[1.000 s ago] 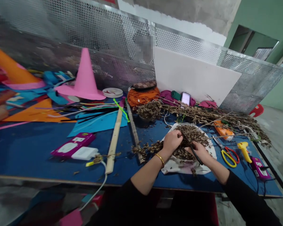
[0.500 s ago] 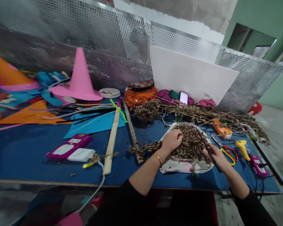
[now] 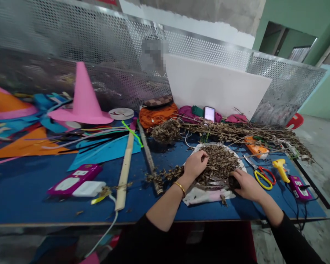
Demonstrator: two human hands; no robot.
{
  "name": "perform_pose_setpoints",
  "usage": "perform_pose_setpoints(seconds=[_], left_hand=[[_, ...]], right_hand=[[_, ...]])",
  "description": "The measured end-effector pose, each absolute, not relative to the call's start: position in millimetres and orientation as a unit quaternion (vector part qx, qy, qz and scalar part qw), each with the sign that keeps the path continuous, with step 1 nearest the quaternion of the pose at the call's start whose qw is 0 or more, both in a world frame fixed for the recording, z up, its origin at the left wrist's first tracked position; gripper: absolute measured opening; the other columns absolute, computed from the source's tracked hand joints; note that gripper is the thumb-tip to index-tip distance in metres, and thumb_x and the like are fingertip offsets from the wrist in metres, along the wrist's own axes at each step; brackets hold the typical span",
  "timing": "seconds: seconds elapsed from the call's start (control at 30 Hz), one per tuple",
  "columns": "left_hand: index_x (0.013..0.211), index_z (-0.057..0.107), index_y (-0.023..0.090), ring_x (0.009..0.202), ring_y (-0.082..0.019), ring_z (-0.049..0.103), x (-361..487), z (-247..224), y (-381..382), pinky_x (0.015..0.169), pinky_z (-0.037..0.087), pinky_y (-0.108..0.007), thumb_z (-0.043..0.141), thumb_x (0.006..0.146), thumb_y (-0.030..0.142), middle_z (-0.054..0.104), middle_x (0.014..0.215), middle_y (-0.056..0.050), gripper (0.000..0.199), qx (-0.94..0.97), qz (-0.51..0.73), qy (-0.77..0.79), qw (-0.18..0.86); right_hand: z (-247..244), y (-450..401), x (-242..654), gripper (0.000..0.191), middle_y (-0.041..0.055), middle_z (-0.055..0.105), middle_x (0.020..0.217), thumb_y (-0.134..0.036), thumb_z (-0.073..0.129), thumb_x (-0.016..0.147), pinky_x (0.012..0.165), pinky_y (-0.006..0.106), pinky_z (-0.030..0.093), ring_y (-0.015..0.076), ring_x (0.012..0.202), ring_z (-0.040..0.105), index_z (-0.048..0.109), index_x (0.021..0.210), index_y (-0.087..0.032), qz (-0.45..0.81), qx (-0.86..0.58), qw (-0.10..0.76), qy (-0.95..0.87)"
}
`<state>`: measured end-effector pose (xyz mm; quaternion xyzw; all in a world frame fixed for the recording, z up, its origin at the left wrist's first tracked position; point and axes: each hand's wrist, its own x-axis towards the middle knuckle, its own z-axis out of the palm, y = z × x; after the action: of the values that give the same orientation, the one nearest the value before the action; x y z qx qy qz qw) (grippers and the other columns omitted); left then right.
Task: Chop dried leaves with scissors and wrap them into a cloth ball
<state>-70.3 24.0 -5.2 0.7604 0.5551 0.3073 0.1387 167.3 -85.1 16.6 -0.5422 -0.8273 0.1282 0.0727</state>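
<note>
- dried plant pieces lie heaped on a white cloth before me, on the blue table.
- my left hand is over the heap's left edge, fingers curled in; i can't tell what they hold, if anything.
- my right hand, at the heap's right edge, is closed round a dark-handled tool, its metal blades pointing left.
- just beyond that hand lie scissors with yellow and red handles, then a yellow glue gun.
</note>
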Motion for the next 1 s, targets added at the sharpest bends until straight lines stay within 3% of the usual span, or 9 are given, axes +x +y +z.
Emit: perform_pose_setpoints(seconds=[0.17,0.27,0.33,0.53,0.8,1.0], left_hand=[[0.081,0.062,0.022,0.08,-0.019,0.062,-69,-4,23,0.069,0.042,-0.027,0.052,0.08,0.023,0.069,0.084,-0.002,0.01,0.766,0.295,0.556,0.136],[0.08,0.062,0.022,0.078,-0.018,0.061,-69,-4,23,0.068,0.042,-0.027,0.051,0.079,0.021,0.069,0.083,-0.002,0.011,0.773,0.289,0.549,0.132],[0.08,0.062,0.023,0.079,-0.019,0.061,-69,-5,23,0.069,0.042,-0.027,0.05,0.079,0.022,0.069,0.083,-0.002,0.012,0.772,0.287,0.552,0.131],[0.079,0.061,0.023,0.08,-0.019,0.061,-70,-6,23,0.07,0.042,-0.027,0.049,0.08,0.023,0.069,0.083,-0.002,0.012,0.776,0.285,0.548,0.13],[0.08,0.059,0.023,0.082,-0.02,0.061,-71,-8,22,0.072,0.041,-0.028,0.049,0.081,0.023,0.068,0.084,-0.002,0.01,0.77,0.277,0.558,0.137],[0.078,0.057,0.023,0.082,-0.02,0.061,-72,-8,23,0.072,0.041,-0.029,0.049,0.081,0.023,0.067,0.082,-0.002,0.009,0.775,0.266,0.557,0.135]], right_hand=[[35,-69,173,0.023,0.0049,0.06,0.102,-0.026,0.05,0.088,0.077,0.025,0.042,0.0178,0.091,0.058,0.059,0.11,-0.024,0.097,-0.558,0.117,-0.816],[44,-32,170,0.029,0.0073,0.059,0.104,-0.028,0.035,0.096,0.072,0.025,0.041,0.0178,0.09,0.059,0.056,0.117,-0.024,-0.053,-0.643,0.118,-0.755],[47,0,165,0.033,0.0103,0.057,0.107,-0.023,0.035,0.096,0.067,0.025,0.039,0.0186,0.088,0.059,0.05,0.125,-0.022,-0.143,-0.656,0.003,-0.741],[44,55,156,0.019,0.0133,0.059,0.098,-0.011,0.045,0.089,0.072,0.03,0.037,0.0204,0.087,0.057,0.063,0.095,-0.014,-0.166,-0.592,-0.069,-0.786],[87,71,188,0.031,0.0197,0.054,0.109,-0.015,0.03,0.094,0.08,0.037,0.035,0.027,0.096,0.05,0.054,0.113,-0.01,-0.259,-0.604,-0.035,-0.753],[112,126,229,0.029,0.0192,0.057,0.102,-0.012,0.03,0.093,0.074,0.035,0.038,0.0264,0.091,0.056,0.056,0.105,-0.009,-0.28,-0.659,-0.016,-0.698]])
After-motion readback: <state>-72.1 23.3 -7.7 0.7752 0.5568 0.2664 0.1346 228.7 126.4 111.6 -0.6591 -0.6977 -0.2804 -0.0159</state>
